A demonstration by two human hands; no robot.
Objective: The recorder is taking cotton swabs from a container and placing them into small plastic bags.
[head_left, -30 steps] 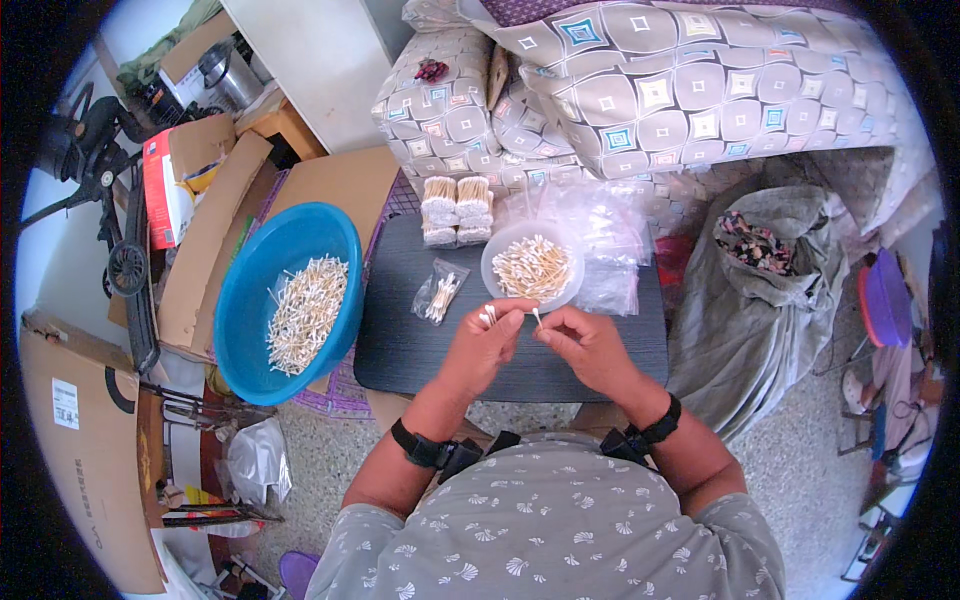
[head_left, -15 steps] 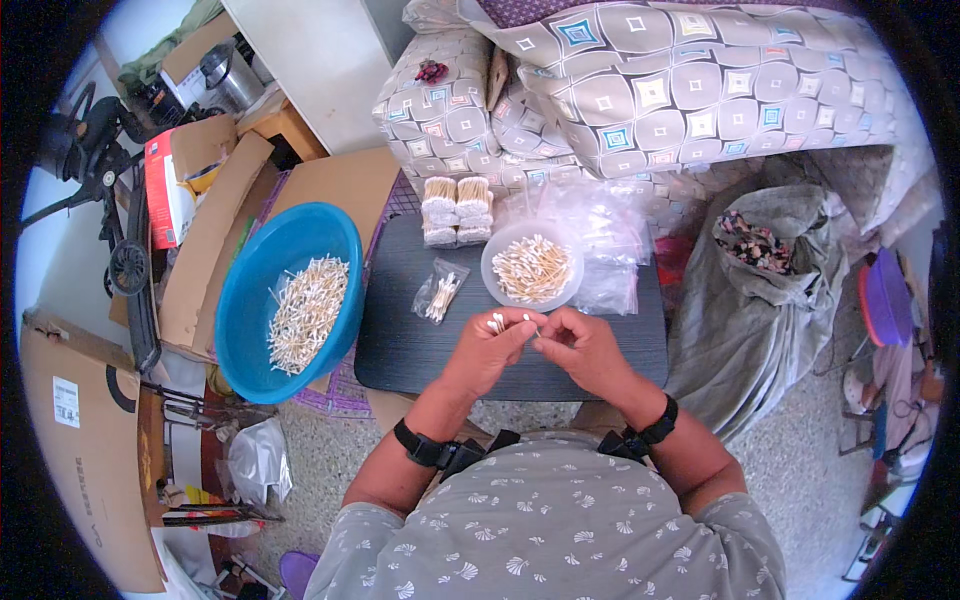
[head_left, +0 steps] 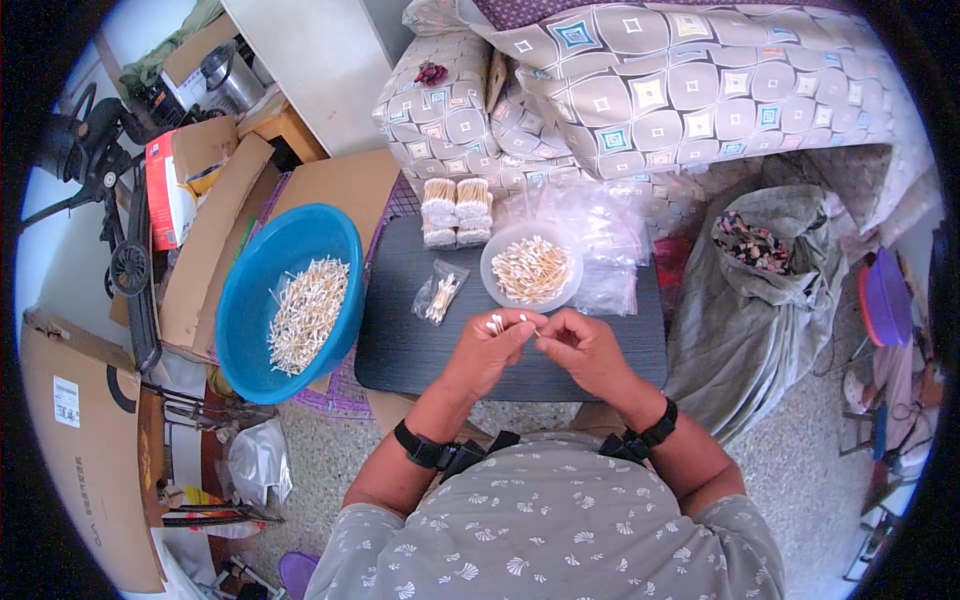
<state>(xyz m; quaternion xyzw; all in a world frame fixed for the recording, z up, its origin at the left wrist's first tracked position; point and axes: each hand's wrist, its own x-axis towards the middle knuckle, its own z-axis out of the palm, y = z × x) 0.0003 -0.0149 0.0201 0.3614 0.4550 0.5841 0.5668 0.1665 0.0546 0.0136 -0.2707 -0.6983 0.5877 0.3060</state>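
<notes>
Above the near edge of a dark table (head_left: 420, 355), my left hand (head_left: 485, 352) is closed round several cotton swabs (head_left: 495, 323), whose white tips stick out past the thumb. My right hand (head_left: 585, 348) is beside it, thumb and forefinger pinched at a thin swab between the two hands; its lower part is hidden by the fingers. Just beyond the hands stands a round white bowl (head_left: 490, 282) heaped with loose swabs. Left of the bowl lies a small clear bag (head_left: 441, 292) with some swabs inside.
Bundled swabs (head_left: 457, 212) are stacked at the table's far edge. Clear plastic bags (head_left: 608, 250) lie right of the bowl. A large blue basin (head_left: 235, 330) with many swabs stands at left, by cardboard boxes (head_left: 215, 250). A grey sack (head_left: 750, 320) rests at right, a patterned sofa (head_left: 680, 110) behind.
Both hands stay nearly in place. The swab between the fingertips has shifted slightly.
</notes>
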